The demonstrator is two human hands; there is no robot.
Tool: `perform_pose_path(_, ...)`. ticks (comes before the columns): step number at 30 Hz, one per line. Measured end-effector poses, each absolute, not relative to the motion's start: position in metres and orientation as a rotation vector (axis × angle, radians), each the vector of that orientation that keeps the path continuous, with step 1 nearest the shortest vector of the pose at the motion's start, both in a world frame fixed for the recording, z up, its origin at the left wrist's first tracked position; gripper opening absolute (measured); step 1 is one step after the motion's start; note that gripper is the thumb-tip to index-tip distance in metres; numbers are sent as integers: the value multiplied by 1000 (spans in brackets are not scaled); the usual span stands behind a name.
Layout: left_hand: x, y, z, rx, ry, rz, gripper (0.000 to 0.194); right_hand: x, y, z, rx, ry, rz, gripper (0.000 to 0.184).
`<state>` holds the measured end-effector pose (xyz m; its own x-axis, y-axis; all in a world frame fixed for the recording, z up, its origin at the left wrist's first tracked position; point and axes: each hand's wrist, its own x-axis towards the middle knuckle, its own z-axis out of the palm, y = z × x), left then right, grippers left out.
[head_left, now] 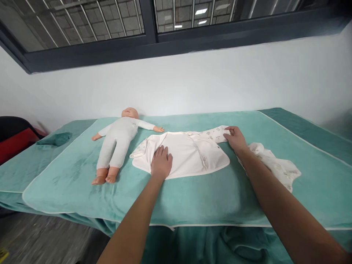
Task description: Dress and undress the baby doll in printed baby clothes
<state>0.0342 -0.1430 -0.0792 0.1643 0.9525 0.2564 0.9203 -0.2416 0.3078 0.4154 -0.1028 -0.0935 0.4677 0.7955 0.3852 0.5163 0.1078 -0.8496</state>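
Note:
A white baby top (184,152) lies spread on the green bed cover, its patterned right sleeve (214,134) stretched out to the side. My left hand (161,161) rests flat on the left part of the top, fingers extended. At the cuff, my right hand (235,138) pinches the end of that sleeve between thumb and fingers. A baby doll (118,137) in a pale bodysuit lies face up to the left, one arm reaching toward the top. Beyond my right forearm is a crumpled white patterned garment (277,165), partly hidden by the arm.
The green cover (71,176) drapes over the bed's front edge. A white wall (176,88) and a dark window frame (110,53) with bars behind it stand at the back. A red and black object (16,143) is at the far left.

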Motion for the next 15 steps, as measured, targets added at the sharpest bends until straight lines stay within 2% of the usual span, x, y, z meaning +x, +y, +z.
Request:
perform_pose_path(5,34,-141,-81,2324,1888,617,51,414,-102,-96,-1692,-1214,286,55)
perform_pose_path(10,33,-142,-83,2342,1883,644,51,417,-104,-94,-1651,-1261,274,76)
perform_pose_path(15,33,-142,-83,2339,1882,650,50,414,-104,-94,-1764,-1297,211,76)
